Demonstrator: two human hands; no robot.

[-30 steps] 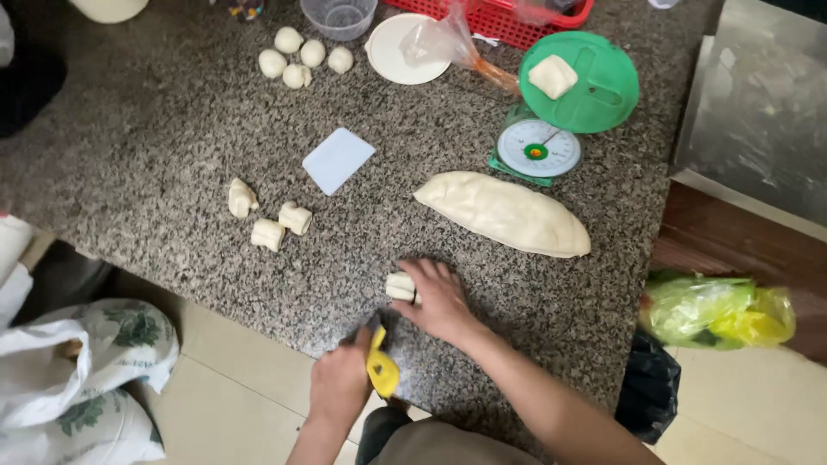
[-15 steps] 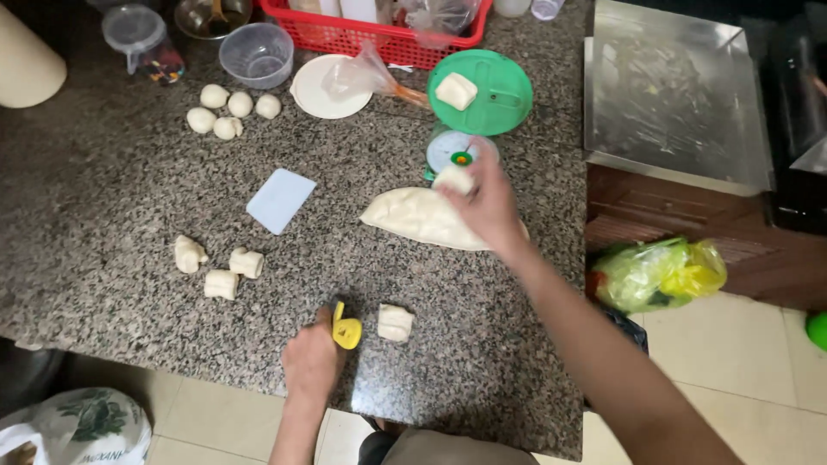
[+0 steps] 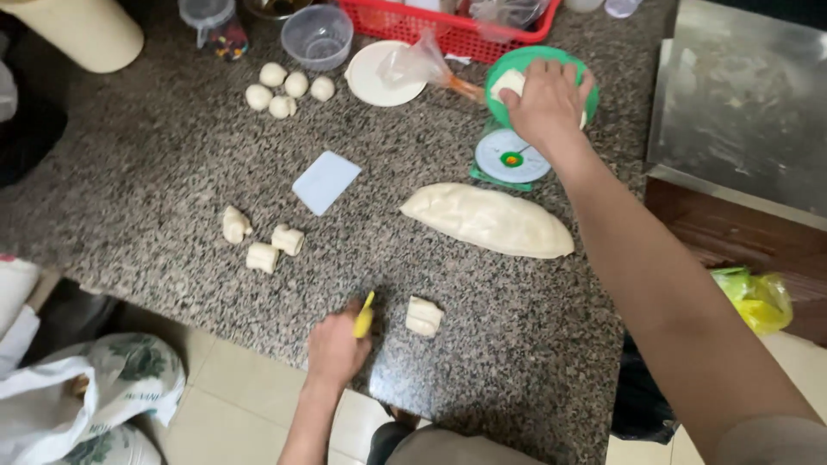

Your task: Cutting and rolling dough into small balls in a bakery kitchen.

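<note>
Dough piece [image 3: 508,83] sits on the green scale pan [image 3: 575,65], top right of the counter [image 3: 138,189]. Right hand [image 3: 544,103] lies over it, fingers curled & touching it; firm pinch or not, can't tell. Looks like the weighing step; next move likely needs a clear view of the dial [image 3: 512,157]. Left hand [image 3: 336,346] is closed round a yellow cutter [image 3: 364,317], w/ 1 cut piece [image 3: 424,316] just beside. Big dough loaf [image 3: 487,220] lies between. 3 chunks [image 3: 261,241] & 5 balls [image 3: 288,89] sit further left.
</note>
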